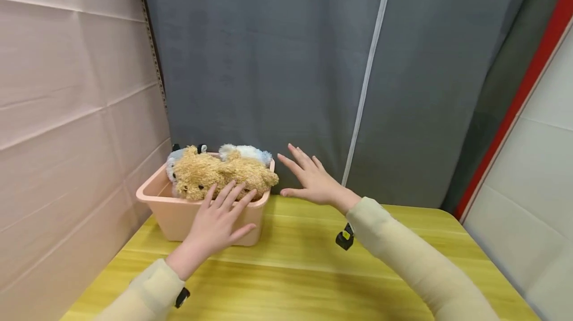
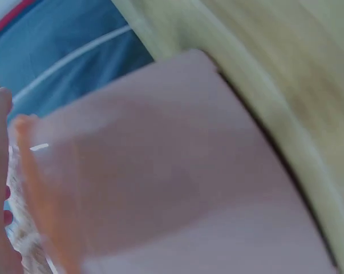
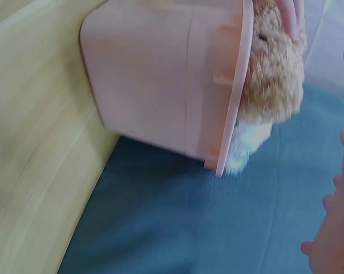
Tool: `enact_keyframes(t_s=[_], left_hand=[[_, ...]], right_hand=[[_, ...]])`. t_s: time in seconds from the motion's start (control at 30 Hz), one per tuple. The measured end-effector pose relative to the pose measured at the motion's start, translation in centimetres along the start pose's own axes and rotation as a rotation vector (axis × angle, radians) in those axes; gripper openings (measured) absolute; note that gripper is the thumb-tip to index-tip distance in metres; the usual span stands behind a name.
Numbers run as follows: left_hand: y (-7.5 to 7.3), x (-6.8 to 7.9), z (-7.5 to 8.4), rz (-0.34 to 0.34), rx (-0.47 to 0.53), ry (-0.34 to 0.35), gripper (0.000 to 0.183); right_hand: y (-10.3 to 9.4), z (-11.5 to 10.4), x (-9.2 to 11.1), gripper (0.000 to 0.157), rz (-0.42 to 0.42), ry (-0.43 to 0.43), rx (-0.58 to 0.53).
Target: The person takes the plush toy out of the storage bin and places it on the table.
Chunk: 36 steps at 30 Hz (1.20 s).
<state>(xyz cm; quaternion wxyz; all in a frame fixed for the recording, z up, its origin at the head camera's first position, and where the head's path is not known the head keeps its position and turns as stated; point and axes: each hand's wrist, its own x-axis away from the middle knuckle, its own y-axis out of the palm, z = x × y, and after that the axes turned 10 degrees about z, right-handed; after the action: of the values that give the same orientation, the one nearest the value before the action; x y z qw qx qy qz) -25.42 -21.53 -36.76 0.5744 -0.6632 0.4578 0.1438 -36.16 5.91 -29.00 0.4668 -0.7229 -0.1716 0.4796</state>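
A pink plastic bin (image 1: 179, 216) stands at the left back of the table, holding several plush toys. Two curly tan plush toys (image 1: 199, 171) lie on top; behind them are a white and light-blue plush (image 1: 248, 153) and a grey-blue one (image 1: 173, 161). My left hand (image 1: 219, 224), fingers straight and spread, is in front of the bin's near wall; whether it touches the toys cannot be told. To the right of the bin my right hand (image 1: 313, 179) hovers with fingers extended, apart from it. The right wrist view shows the bin (image 3: 154, 74) and tan plush (image 3: 274, 80) from the side.
The yellow wood-grain table (image 1: 291, 281) runs under both arms. A grey curtain (image 1: 268, 62) hangs behind it, with a pale wall (image 1: 67, 137) close on the left and a white panel (image 1: 537, 161) edged in red on the right.
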Motion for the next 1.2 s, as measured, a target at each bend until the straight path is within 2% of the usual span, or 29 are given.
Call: enact_keyframes(t_s=[0.2,0.37,0.57,0.7,0.83,0.97,1.13,1.2], left_hand=[[1.1,1.6,-1.0,0.176,0.007,-0.023,0.065],[2.7,2.6,-1.7,0.256,0.021,-0.060,0.059],[4.0,2.7,-1.5,0.279,0.095,-0.153,0.055],[4.4,2.8,-1.2,0.294,0.116,-0.215,0.054],[4.4,2.9,-0.6,0.308,0.120,-0.251,0.056],[4.4,2.9,-0.1,0.338,0.118,-0.272,0.057],[4.3,2.7,0.3,0.352,0.120,-0.292,0.054],[4.2,2.6,0.4,0.339,0.125,-0.298,0.054]], right_hand=[[1.3,-2.5,-1.9,0.093,-0.022,-0.056,0.002],[2.8,-4.4,-3.4,0.090,-0.076,-0.099,0.029],[4.2,-6.0,-5.2,0.086,-0.146,-0.127,0.078],[4.4,-6.9,-6.9,0.083,-0.208,-0.113,0.144],[4.1,-8.1,-8.2,0.083,-0.275,-0.048,0.237],[4.2,-9.1,-9.4,0.092,-0.336,0.019,0.318],[4.4,-9.2,-10.8,0.100,-0.394,0.095,0.306],[4.5,-9.0,-11.2,0.097,-0.413,0.121,0.271]])
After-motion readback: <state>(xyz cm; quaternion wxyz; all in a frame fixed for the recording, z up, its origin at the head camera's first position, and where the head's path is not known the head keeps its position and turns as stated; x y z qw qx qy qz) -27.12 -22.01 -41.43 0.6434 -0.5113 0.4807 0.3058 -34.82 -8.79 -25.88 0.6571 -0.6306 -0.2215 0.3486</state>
